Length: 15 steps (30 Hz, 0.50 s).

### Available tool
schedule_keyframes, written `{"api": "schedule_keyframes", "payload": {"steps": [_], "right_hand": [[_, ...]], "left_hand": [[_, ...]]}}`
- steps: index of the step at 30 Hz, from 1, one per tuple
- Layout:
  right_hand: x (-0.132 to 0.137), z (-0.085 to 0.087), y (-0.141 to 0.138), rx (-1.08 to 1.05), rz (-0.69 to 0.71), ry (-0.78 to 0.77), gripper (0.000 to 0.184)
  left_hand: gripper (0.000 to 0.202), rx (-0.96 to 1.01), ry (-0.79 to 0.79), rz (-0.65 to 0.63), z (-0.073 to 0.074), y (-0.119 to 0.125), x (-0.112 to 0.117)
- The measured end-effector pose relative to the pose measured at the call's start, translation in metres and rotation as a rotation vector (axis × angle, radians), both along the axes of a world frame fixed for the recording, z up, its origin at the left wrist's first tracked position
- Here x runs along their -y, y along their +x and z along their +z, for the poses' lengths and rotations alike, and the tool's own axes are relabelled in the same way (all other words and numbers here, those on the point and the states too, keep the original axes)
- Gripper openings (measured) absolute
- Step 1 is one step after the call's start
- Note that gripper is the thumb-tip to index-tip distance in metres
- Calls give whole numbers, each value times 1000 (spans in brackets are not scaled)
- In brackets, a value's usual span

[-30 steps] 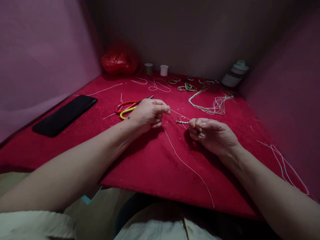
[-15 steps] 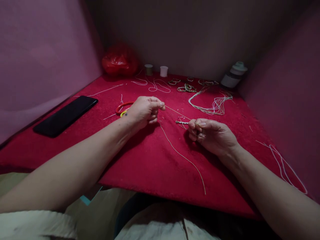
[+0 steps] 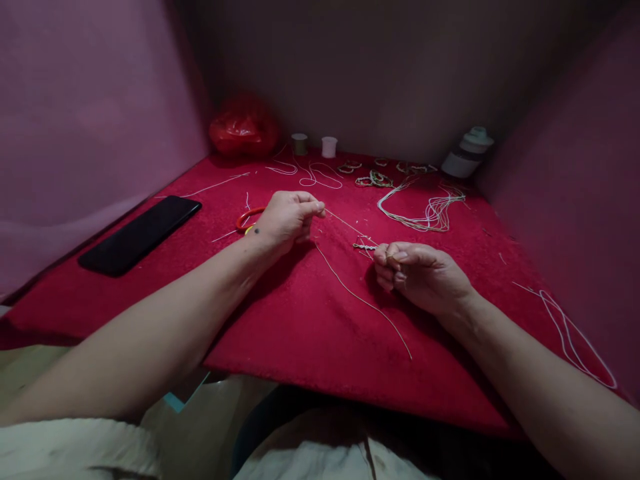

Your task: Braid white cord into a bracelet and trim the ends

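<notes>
No readable text, label or number anywhere: the phone screen is dark, and the bottle and spools are too small to read.

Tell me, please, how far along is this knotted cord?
Done: only a short knotted stretch shows, pinched in the right hand. In hand: the left hand holds one taut strand. Left: a long loose strand lies unworked on the red cloth.
</notes>
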State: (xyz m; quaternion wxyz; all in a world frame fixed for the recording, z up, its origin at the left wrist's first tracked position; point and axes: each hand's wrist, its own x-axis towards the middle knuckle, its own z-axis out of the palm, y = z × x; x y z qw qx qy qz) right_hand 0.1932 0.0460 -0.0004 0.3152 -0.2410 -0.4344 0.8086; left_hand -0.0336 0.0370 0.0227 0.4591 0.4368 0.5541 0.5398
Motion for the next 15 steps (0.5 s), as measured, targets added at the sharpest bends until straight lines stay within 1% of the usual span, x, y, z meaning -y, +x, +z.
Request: {"api": "schedule_keyframes", "payload": {"steps": [2,4,6,7,10,13,15], "right_hand": [[-2,1,2,-27,3,1,15],[-6,4,6,-68,-10,-4,14],[-11,6,10,-96,-39,-19,13],[-13,7,11,-102,-57,-29,13],[-17,9,13,-92,-108,-67,13],[-16,8,11,-61,-129,-86,12],[-16,8,9,-51,-138,-83,12]], "left_hand": [[18,-112,40,-20,2,-6,-2],[15,-205,66,-14,7,-15,-3],[15,-277,103,72,16,-28,-3],[14,-329,148,138,21,-34,-2],[13,-472,276,277,34,-52,1],[13,-555,390,369,37,-69,1],[13,-563,369,374,35,-82,-1]]}}
